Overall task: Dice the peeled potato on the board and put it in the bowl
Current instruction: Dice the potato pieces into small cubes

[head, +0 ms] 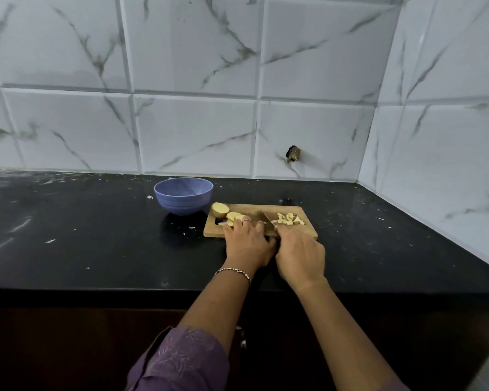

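Note:
A wooden cutting board (305, 231) lies on the black counter. At its left end sits an uncut potato chunk (220, 209), with a few slices (235, 216) beside it. A pile of diced potato (288, 219) lies at the right end. My left hand (247, 244) rests on the board with fingertips curled onto the slices. My right hand (299, 253) grips the handle of a knife (268, 217), whose blade points away across the middle of the board. A blue bowl (183, 195) stands just left of the board; I see nothing in it.
The black counter (82, 235) carries small white flecks and runs to a marble-tiled wall behind and on the right. A dark hole (293, 154) marks the wall tile behind the board. The counter's front edge is below my wrists.

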Demonstrator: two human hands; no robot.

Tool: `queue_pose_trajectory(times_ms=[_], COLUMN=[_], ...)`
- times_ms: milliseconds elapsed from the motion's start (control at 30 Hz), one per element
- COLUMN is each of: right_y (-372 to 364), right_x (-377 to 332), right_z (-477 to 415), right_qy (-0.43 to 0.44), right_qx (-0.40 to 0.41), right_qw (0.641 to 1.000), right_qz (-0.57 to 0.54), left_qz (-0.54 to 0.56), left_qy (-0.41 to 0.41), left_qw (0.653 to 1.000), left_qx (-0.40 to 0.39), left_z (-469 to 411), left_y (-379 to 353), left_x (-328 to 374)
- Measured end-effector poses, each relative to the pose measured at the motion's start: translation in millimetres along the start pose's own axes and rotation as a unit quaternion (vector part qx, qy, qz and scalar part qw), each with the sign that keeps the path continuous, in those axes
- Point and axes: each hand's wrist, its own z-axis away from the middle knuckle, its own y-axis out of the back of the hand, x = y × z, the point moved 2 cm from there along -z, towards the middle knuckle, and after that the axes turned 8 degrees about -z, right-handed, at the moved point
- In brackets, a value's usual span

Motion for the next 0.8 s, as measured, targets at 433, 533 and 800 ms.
queue_pose_trajectory(times_ms=[433,533,800], right_y=[10.2,8.4,4.4], right_x=[7.5,7.6,8.0], right_z=[6.3,6.5,1.0], right_qy=[-0.018,-0.009,0.04], right_qx=[-0.019,-0.027,0.008], right_qw=[0.993,0.993,0.999], right_qz=[-0.116,-0.111,-0.013], left_qz=[0.052,0.056,0.032], left_qy=[0.014,0.016,0.017], left_qw=[0.998,0.998,0.999], left_qx=[0.009,0.014,0.037], left_z=[5.1,5.0,5.7], left_y=[1.5,1.0,3.0], left_x=[-0.8,-1.4,-1.8])
